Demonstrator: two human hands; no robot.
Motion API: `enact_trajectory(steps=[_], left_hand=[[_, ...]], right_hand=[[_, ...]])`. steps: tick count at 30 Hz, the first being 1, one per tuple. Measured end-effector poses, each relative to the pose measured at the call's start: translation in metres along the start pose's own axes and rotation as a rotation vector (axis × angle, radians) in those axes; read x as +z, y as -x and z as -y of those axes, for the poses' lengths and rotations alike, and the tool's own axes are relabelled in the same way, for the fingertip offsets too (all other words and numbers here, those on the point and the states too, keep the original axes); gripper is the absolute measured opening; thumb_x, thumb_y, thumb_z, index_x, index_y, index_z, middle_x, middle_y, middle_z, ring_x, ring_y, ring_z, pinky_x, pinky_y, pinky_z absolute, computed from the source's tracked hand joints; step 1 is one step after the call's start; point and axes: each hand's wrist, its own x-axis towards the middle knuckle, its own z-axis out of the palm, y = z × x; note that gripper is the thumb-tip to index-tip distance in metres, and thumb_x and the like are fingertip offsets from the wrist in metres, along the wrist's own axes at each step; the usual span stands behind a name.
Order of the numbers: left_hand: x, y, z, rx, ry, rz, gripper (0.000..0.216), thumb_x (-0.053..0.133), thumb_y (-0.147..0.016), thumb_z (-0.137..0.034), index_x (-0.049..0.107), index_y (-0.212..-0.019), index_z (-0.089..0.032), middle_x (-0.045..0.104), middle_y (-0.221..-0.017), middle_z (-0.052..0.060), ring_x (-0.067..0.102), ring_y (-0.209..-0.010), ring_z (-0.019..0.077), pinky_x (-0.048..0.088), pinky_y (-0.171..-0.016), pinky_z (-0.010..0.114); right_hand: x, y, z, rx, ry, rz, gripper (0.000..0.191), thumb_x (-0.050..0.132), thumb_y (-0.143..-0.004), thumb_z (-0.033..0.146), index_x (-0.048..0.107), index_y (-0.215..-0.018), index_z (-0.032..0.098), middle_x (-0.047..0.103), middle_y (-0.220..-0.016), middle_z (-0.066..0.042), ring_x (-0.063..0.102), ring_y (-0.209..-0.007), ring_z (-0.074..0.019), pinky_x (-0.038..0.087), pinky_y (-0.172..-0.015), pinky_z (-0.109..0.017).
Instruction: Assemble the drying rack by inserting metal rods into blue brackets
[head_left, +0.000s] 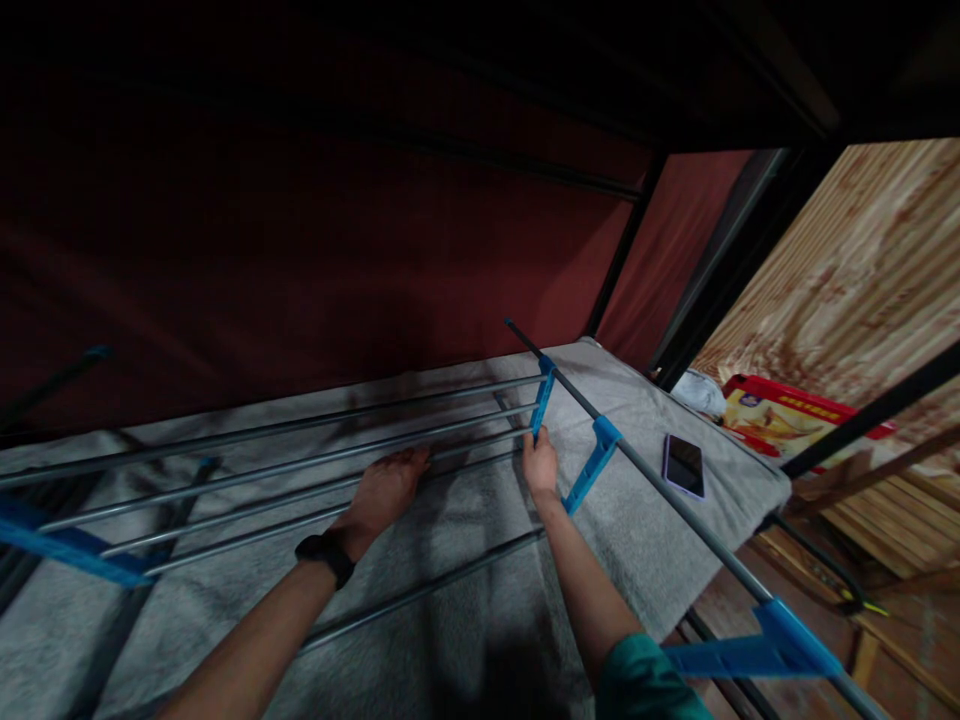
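Note:
A rack of grey metal tubes (300, 443) joined by blue plastic brackets lies across a grey cloth-covered surface. My left hand (386, 488), with a black band on its wrist, is closed around one of the middle tubes. Farther right, my right hand (540, 462) grips the lower end of a blue bracket (545, 390), where tube ends meet it. That bracket sits on a long slanting pole (675, 500), which also carries a second blue bracket (592, 462) and a larger blue bracket (780, 645) nearer me. At the left, another blue bracket (75, 545) holds the opposite tube ends.
A phone (684, 466) rests on the grey cloth (637, 540), right of the pole. Dark red fabric (337, 270) hangs behind, within a dark frame (742, 260). Past the right edge are a red and yellow box (787, 415) and wooden slats (892, 525).

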Motion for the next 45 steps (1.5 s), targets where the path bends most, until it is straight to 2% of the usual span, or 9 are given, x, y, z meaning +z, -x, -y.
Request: enact_trajectory(steps=[13, 17, 20, 22, 24, 28, 34, 38, 45], left_hand=[[0.004, -0.005, 0.010, -0.020, 0.069, 0.051, 0.040, 0.030, -0.101, -0.034, 0.057, -0.126, -0.020, 0.069, -0.111, 0.013, 0.067, -0.095, 0.0257, 0.051, -0.079, 0.038], [0.004, 0.010, 0.001, 0.077, 0.028, -0.118, 0.039, 0.035, -0.099, -0.026, 0.057, -0.130, -0.017, 0.062, -0.124, 0.015, 0.059, -0.112, 0.0276, 0.046, -0.098, 0.045], [0.015, 0.032, -0.011, 0.165, -0.010, -0.197, 0.047, 0.034, -0.094, -0.011, 0.052, -0.137, -0.019, 0.056, -0.135, 0.014, 0.050, -0.125, 0.0273, 0.040, -0.107, 0.046], [0.029, 0.043, -0.014, 0.149, 0.007, -0.162, 0.051, 0.033, -0.092, -0.007, 0.051, -0.138, -0.018, 0.055, -0.135, 0.014, 0.049, -0.125, 0.0268, 0.040, -0.108, 0.046], [0.044, 0.045, -0.011, 0.035, 0.036, -0.127, 0.047, 0.035, -0.094, -0.013, 0.050, -0.138, -0.014, 0.057, -0.131, 0.016, 0.052, -0.121, 0.0282, 0.042, -0.105, 0.047], [0.065, 0.033, 0.006, -0.146, 0.119, -0.038, 0.042, 0.036, -0.095, -0.022, 0.056, -0.131, -0.012, 0.061, -0.124, 0.017, 0.056, -0.114, 0.0288, 0.045, -0.101, 0.047], [0.061, 0.022, 0.017, -0.133, 0.267, 0.026, 0.037, 0.036, -0.096, -0.023, 0.062, -0.121, -0.017, 0.067, -0.114, 0.012, 0.062, -0.104, 0.0224, 0.049, -0.094, 0.036], [0.057, 0.021, 0.015, -0.148, 0.254, 0.046, 0.039, 0.035, -0.098, -0.028, 0.061, -0.126, -0.020, 0.068, -0.115, 0.010, 0.065, -0.101, 0.0224, 0.050, -0.092, 0.036], [0.062, 0.018, 0.016, -0.111, 0.190, 0.047, 0.044, 0.030, -0.098, -0.025, 0.060, -0.131, -0.023, 0.067, -0.123, 0.009, 0.064, -0.107, 0.0246, 0.050, -0.093, 0.038]], right_hand=[[0.000, 0.002, 0.004, 0.013, 0.075, -0.010, 0.034, 0.033, -0.100, 0.036, 0.058, -0.112, 0.017, 0.070, -0.090, -0.010, 0.063, -0.079, -0.0219, 0.041, -0.073, -0.030], [0.006, 0.008, 0.000, 0.046, 0.036, 0.007, 0.030, 0.038, -0.095, 0.026, 0.056, -0.117, 0.014, 0.069, -0.094, -0.011, 0.065, -0.084, -0.0233, 0.044, -0.077, -0.031], [0.012, 0.016, -0.009, 0.018, -0.014, -0.007, 0.042, 0.042, -0.085, 0.011, 0.053, -0.126, 0.011, 0.068, -0.108, -0.014, 0.064, -0.099, -0.0236, 0.046, -0.086, -0.031], [0.014, 0.021, -0.016, -0.017, -0.038, -0.019, 0.052, 0.042, -0.079, 0.005, 0.050, -0.130, 0.011, 0.065, -0.118, -0.015, 0.062, -0.108, -0.0233, 0.045, -0.092, -0.032], [0.015, 0.023, -0.022, -0.041, -0.042, -0.010, 0.056, 0.042, -0.076, 0.004, 0.050, -0.131, 0.012, 0.063, -0.123, -0.015, 0.060, -0.112, -0.0235, 0.044, -0.096, -0.033], [0.016, 0.021, -0.025, -0.042, 0.023, 0.007, 0.046, 0.045, -0.079, 0.008, 0.054, -0.123, 0.015, 0.065, -0.117, -0.014, 0.060, -0.111, -0.0253, 0.043, -0.098, -0.036], [0.022, 0.022, -0.018, 0.015, 0.191, -0.034, 0.030, 0.051, -0.084, 0.020, 0.054, -0.115, 0.016, 0.064, -0.114, -0.017, 0.059, -0.113, -0.0297, 0.042, -0.096, -0.039], [0.024, 0.023, -0.015, 0.034, 0.239, -0.040, 0.027, 0.051, -0.088, 0.026, 0.052, -0.113, 0.016, 0.064, -0.113, -0.018, 0.059, -0.112, -0.0315, 0.041, -0.094, -0.041], [0.030, 0.021, -0.017, 0.015, 0.292, -0.092, 0.021, 0.048, -0.089, 0.024, 0.052, -0.108, 0.016, 0.064, -0.108, -0.017, 0.060, -0.106, -0.0307, 0.041, -0.091, -0.039]])
